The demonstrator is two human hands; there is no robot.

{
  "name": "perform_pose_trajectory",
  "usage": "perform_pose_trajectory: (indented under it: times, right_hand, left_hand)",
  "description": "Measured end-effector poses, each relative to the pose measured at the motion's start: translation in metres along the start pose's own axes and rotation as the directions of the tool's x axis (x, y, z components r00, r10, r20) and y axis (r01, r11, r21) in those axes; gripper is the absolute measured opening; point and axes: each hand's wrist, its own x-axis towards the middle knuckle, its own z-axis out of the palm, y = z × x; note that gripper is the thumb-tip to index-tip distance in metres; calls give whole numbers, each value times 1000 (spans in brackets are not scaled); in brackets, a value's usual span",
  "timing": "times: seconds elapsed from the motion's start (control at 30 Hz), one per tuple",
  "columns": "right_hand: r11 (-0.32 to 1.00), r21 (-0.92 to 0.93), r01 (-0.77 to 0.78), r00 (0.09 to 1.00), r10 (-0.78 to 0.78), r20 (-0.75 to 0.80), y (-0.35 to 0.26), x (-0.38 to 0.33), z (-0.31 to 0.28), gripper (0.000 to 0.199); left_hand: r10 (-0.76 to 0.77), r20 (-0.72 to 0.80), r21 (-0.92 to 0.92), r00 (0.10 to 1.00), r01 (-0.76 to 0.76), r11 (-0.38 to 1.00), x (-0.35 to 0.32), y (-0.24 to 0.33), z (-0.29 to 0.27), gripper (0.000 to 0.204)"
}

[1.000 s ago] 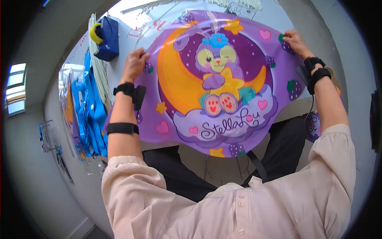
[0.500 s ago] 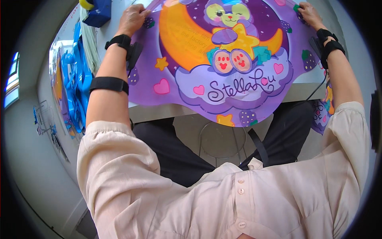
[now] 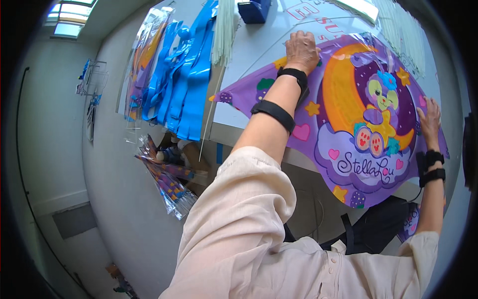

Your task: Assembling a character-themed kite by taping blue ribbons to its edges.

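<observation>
A purple kite sail (image 3: 366,164), printed with a yellow moon, a cartoon animal and hearts, is spread over the table, its lower edge hanging past the front. Its pointed left wing reaches out beyond my left forearm. My left hand (image 3: 302,51) lies palm down at the sail's upper edge, fingers stretched forward and holding nothing I can see. On the right part of the sail rests my right hand (image 3: 429,121), fingers apart. Black straps circle both wrists.
Blue plastic strips (image 3: 186,74) hang over the table's left end beside clear-bagged items (image 3: 144,65). Bundles of thin pale rods (image 3: 225,30) lie at the back left and right. A dark blue box (image 3: 255,11) stands behind. Below left is a wrapped patterned bundle (image 3: 167,177).
My view has swung left. Both hands have loosened from the sail's upper corners, and the sail now lies lower on the table with its left wing spread out.
</observation>
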Motion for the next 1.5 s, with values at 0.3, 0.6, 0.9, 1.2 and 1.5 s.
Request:
perform_pose_trajectory:
  times: [0.3, 0.6, 0.9, 1.2, 1.5]
  right_hand:
    - [483, 868, -114, 915, -290, 281, -175, -85, -168, 25]
    - [418, 888, -192, 841, -397, 368, -279, -129, -217, 13]
    - [355, 927, -123, 817, -494, 297, -328, -127, -221, 20]
    - [168, 982, -88, 722, -668, 179, -378, -109, -231, 17]
    - [-628, -63, -775, 602, -766, 226, -492, -70, -243, 38]
  left_hand:
    - [-287, -242, -107, 927, 269, 957, -82, -185, -155, 10]
    - [-542, -250, -67, 802, 544, 836, -124, -376, -244, 24]
    - [-631, -204, 238, 748, 663, 710, -48, -380, -203, 29]
    - [-554, 10, -829, 832, 317, 460, -23, -310, -318, 15]
    - [-27, 159, -707, 987, 133, 694, -166, -96, -296, 5]
